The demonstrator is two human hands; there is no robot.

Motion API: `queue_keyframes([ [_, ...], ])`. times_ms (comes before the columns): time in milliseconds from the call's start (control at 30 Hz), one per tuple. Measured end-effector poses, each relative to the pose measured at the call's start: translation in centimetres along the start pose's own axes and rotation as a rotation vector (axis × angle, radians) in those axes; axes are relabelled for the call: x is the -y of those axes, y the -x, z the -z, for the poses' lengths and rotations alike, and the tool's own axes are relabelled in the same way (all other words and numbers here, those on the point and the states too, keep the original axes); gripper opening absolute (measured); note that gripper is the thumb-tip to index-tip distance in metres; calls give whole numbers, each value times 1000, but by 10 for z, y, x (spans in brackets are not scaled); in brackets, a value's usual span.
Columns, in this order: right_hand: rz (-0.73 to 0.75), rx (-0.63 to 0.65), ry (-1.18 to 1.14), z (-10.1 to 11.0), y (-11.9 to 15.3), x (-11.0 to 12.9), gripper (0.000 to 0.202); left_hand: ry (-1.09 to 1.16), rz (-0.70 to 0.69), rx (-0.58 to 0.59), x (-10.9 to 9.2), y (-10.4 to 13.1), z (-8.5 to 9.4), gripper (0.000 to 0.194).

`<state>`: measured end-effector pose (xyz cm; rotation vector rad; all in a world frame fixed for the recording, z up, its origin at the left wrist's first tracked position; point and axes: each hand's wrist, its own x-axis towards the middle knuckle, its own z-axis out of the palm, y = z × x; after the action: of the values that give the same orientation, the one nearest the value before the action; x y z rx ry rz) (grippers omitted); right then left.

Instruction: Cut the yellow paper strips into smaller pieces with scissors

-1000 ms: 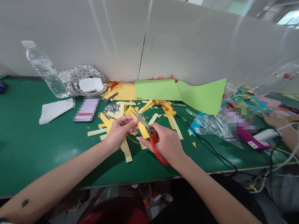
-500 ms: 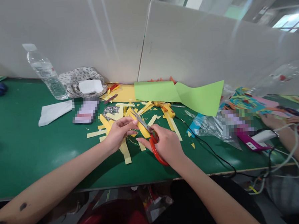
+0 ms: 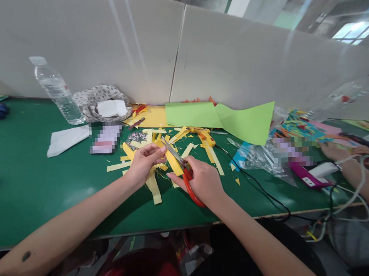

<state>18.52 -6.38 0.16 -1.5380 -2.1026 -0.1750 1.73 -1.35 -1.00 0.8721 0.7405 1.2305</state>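
My left hand (image 3: pixel 145 160) pinches the upper end of a yellow paper strip (image 3: pixel 174 165) between thumb and fingers. My right hand (image 3: pixel 203 176) is closed around the red handles of a pair of scissors (image 3: pixel 190 188). The metal blades lie along the strip and point up and left toward my left fingertips. Whether the blades are parted is hard to make out. Under both hands, cut pale yellow strips (image 3: pixel 155 191) and small scraps lie in a loose heap on the green table (image 3: pixel 82 201).
Behind the heap are a yellow glue gun (image 3: pixel 206 137) with a black cord and green paper sheets (image 3: pixel 192 115). At left stand a water bottle (image 3: pixel 58 93), a phone (image 3: pixel 106 140) and a spotted cloth bag (image 3: pixel 100 95). A plastic bag (image 3: pixel 263 160), power strip (image 3: pixel 308 179) and another person's hand (image 3: pixel 333 150) are at right.
The scissors and my right hand have shifted slightly left and down along the yellow strip. My left hand keeps its pinch, a little further left.
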Motion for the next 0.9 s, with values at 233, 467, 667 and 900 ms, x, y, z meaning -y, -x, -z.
queue_keyframes([
  [233,1,20,9,-2,-1,0,36,-17,34,1,3,0,0,17],
  [467,25,28,21,-3,0,-4,31,-26,37,30,3,0,1,17],
  [667,30,26,17,-3,0,-6,32,-46,42,33,1,0,1,15],
  [900,29,60,5,-1,0,-6,36,-64,83,102,3,1,1,15],
])
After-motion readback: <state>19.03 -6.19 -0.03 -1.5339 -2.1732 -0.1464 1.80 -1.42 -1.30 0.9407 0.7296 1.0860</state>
